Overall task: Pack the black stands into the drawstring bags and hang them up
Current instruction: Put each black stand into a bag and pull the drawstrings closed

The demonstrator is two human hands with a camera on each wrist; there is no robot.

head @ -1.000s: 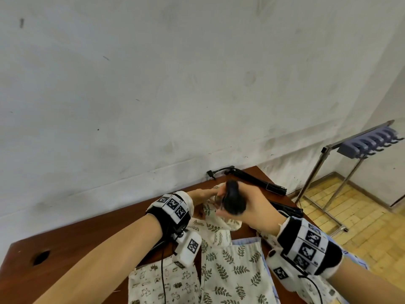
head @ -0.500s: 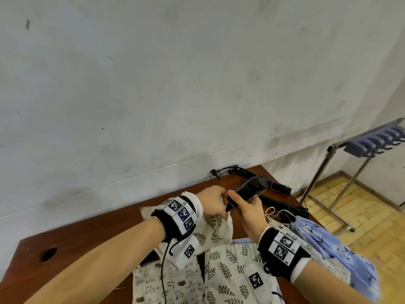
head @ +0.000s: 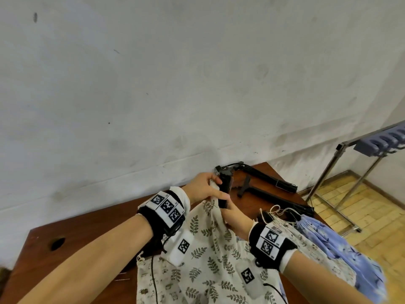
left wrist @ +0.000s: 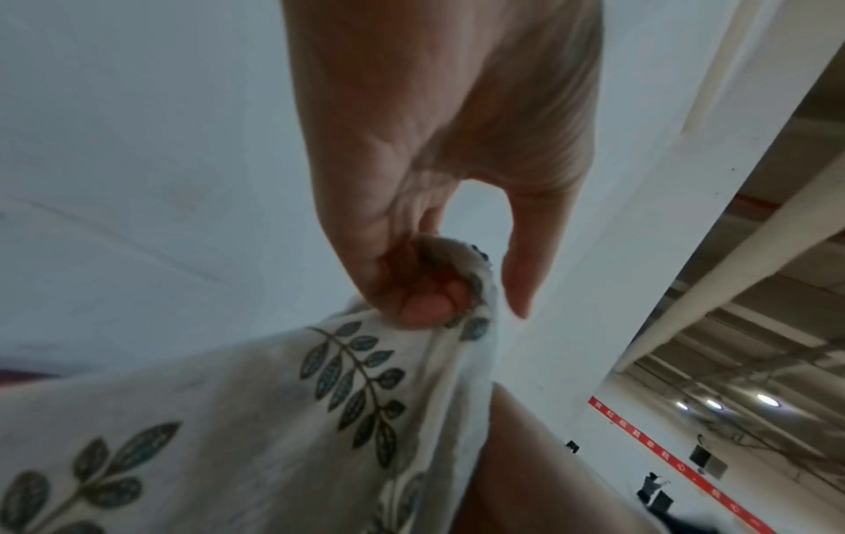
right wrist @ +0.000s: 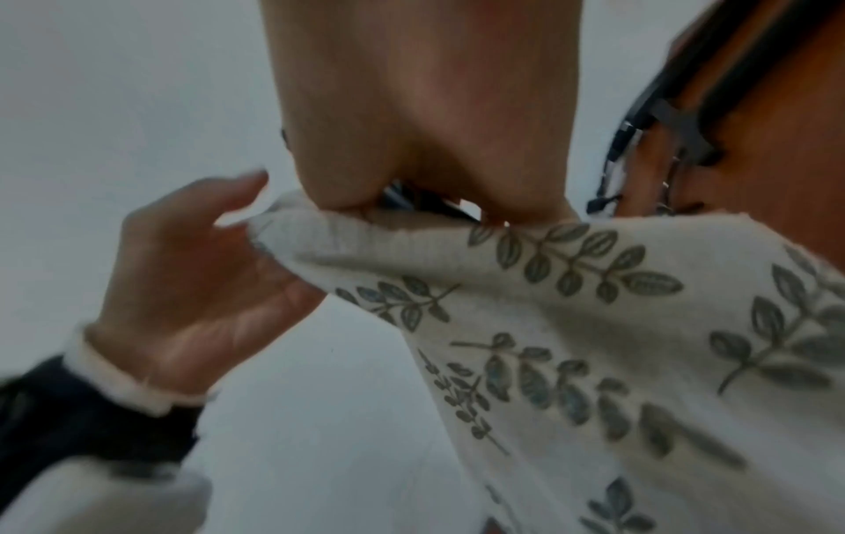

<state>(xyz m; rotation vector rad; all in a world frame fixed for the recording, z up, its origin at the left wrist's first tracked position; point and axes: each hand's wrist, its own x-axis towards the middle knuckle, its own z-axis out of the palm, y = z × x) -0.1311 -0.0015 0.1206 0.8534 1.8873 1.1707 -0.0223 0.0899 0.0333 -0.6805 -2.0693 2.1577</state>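
A cream drawstring bag with a leaf print (head: 210, 244) is lifted off the brown table (head: 92, 233). My left hand (head: 206, 189) pinches the rim of the leaf bag (left wrist: 347, 383) at its mouth. My right hand (head: 234, 218) grips a black stand (head: 225, 187), held upright at the bag's mouth with its lower end behind my fingers. In the right wrist view the leaf bag (right wrist: 594, 325) covers most of my right hand, and the left hand (right wrist: 201, 267) holds the rim beside it. Two more black stands (head: 274, 178) lie at the table's far right.
A second printed cream bag (head: 157, 284) lies flat under my left forearm. A blue patterned bag (head: 341, 246) and a cream bag with white cords (head: 278, 210) lie on the right. A metal rack (head: 350, 163) with blue hooks (head: 381, 141) stands on the floor at right. The wall is close behind.
The stand has swung from slanting to upright and come down towards the bag's mouth. The left hand has lifted the bag's rim higher beside it.
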